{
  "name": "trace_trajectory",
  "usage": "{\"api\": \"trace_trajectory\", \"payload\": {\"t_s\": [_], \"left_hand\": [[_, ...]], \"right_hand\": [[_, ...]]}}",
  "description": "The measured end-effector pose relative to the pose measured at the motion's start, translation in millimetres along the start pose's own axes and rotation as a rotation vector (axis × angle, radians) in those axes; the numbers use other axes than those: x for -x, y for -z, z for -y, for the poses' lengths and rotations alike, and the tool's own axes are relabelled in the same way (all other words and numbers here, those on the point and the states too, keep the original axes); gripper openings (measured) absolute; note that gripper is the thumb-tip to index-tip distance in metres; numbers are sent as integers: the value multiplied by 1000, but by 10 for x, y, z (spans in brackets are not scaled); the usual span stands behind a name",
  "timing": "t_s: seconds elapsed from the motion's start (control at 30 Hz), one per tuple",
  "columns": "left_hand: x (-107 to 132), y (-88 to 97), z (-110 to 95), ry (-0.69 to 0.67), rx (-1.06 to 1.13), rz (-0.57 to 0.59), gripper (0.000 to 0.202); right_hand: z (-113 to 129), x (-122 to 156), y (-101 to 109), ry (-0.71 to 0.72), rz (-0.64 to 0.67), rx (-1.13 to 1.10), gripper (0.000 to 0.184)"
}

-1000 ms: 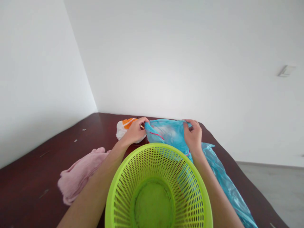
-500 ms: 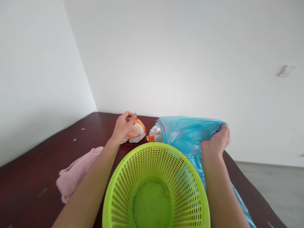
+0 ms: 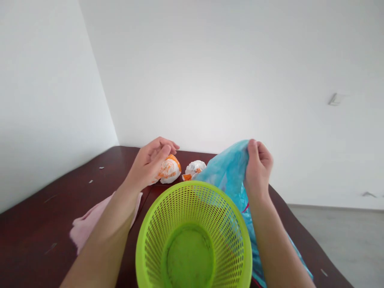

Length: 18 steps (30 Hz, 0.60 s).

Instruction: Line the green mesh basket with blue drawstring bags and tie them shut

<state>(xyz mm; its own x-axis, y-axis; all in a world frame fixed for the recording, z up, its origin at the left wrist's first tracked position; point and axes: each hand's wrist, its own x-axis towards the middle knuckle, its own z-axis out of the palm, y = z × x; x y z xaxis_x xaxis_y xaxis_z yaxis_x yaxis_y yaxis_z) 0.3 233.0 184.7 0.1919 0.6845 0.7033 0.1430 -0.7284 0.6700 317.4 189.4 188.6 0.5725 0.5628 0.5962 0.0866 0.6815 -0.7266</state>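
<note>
The dark red bench spreads across the lower frame, and the green basket fills its lower middle with nothing inside. I can't make out what bears the basket's base, but it stands between the two forearms, so a sleeveless arm swinging inward might knock its rim.

At right of centre the thin blue bag is drawn up into a peak, its lower part trailing down beside the basket. A hard tug could tear it at the pinch, or drag the trailing end against the basket. The right hand grips the bag's upper edge alone, so a slack pinch would let it slump.

The pink cloth lies lower left, partly behind the left forearm, which could rumple it. The left hand is half-open, with nothing visible in its fingers, just before the orange-and-white bundle; a careless brush might roll that into the smaller white bundle, near the bag's edge.
</note>
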Motion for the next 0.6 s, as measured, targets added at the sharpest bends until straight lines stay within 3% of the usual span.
{"api": "trace_trajectory", "payload": {"t_s": [0.1,0.17,0.23,0.3,0.4,0.43,0.53,0.6], "left_hand": [[121,-49,-313,-56,-25,109,43],[127,-178,-484,-71,-73,221,66],[57,-376,-610,-71,-119,322,95],[-68,-611,-684,-65,-133,385,90],[-283,-924,-717,-92,-155,446,30],[-347,-998,-716,-85,-163,455,20],[-488,-1114,-692,6,-64,396,23],[-537,-1130,-665,83,56,270,26]], "right_hand": [[329,-73,-20,-25,429,95,52],[571,-83,-36,-64,684,128,51],[781,-61,-76,-56,848,159,51],[951,-23,-138,26,912,199,50],[1146,-8,-191,215,839,352,42],[1188,-31,-168,272,772,429,39],[1164,-166,113,315,517,804,36],[984,-221,475,162,409,1140,38]]}}
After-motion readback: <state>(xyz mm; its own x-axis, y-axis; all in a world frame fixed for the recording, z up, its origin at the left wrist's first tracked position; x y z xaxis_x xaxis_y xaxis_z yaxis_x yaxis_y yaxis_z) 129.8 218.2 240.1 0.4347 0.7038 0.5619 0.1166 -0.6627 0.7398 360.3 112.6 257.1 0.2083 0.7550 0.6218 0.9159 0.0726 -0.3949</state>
